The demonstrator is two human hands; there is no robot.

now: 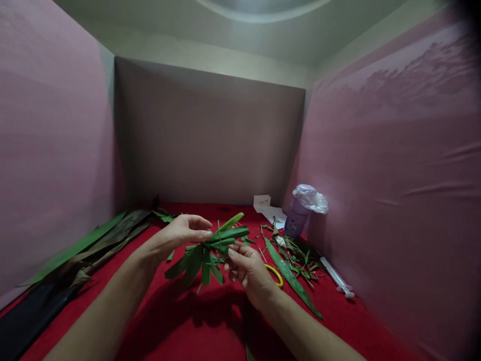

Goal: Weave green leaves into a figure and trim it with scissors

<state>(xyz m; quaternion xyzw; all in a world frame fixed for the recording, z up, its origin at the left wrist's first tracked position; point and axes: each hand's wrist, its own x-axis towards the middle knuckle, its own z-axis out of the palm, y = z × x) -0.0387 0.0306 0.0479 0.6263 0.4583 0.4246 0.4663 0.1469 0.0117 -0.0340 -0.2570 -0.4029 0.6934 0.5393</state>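
Between my hands, above the red cloth [150, 321], is a bundle of folded green leaf strips [203, 255], its loose ends fanning out to the left and downward. My left hand [187, 229] pinches the bundle from its upper left side, thumb and fingers pressed together. From the right, my right hand [244, 265] grips the folded strips between thumb and fingertips. Part of the bundle is hidden behind the right fingers. Close to the right hand lie the yellow handle loops of scissors [276, 276], partly covered by that hand.
Long green and dried leaves [108, 235] lie at the left beside a dark flat item [33, 316]. Right of my hands are a long green leaf [293, 281], leaf scraps [304, 255], and a syringe [336, 277]. Behind stand a purple cup [295, 218] and white papers [274, 215]. Pink walls [394, 200] flank the space.
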